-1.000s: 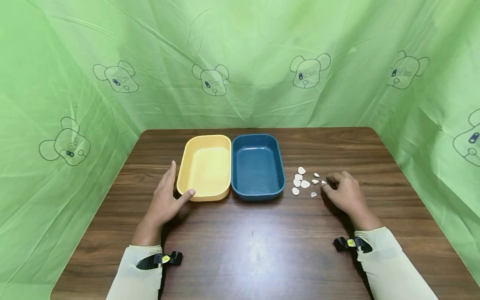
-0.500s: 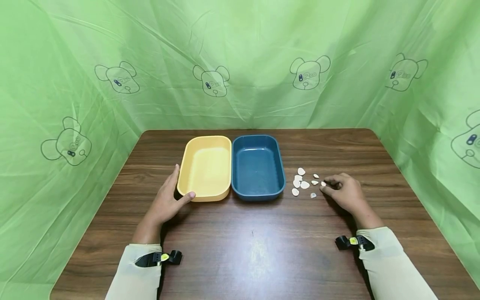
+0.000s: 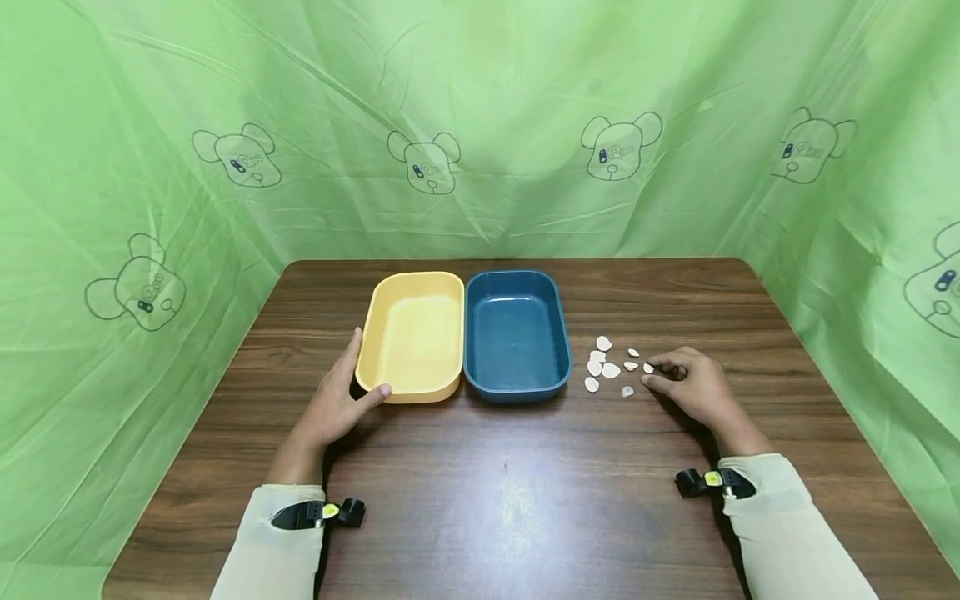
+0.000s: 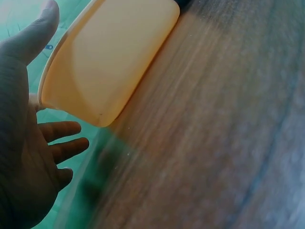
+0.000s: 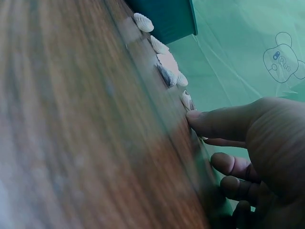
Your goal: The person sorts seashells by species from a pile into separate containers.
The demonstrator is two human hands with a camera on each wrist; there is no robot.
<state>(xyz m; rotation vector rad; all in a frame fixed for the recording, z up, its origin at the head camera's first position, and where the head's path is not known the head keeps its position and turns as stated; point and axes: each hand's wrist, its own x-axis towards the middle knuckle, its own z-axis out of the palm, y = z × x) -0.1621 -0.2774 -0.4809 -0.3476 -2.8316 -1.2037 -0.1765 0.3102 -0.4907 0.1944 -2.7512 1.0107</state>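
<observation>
My left hand (image 3: 333, 406) lies against the near left corner of a yellow tray (image 3: 409, 397), fingers straight along its side and thumb over the front rim. In the left wrist view, the tray (image 4: 119, 52) rises beyond the spread fingers. Small whitish seashells (image 3: 611, 370) are scattered on the table to the right of a blue tray (image 3: 517, 392). Beside them is my right hand (image 3: 693, 387), thumb and index finger apart on either side of one seashell (image 3: 648, 368). Ribbed shells (image 5: 144, 22) run in a line past the thumb in the right wrist view.
The two trays stand side by side on a dark wooden table (image 3: 465, 492), nothing visible inside them. Green sheeting (image 3: 517, 208) with printed animal heads hangs behind and along both sides. A strapped camera (image 3: 708, 481) sits on each wrist.
The right thumb and index finger have parted slightly around the nearest seashell, which stays about where it was. My left hand has shifted a little closer against the yellow tray.
</observation>
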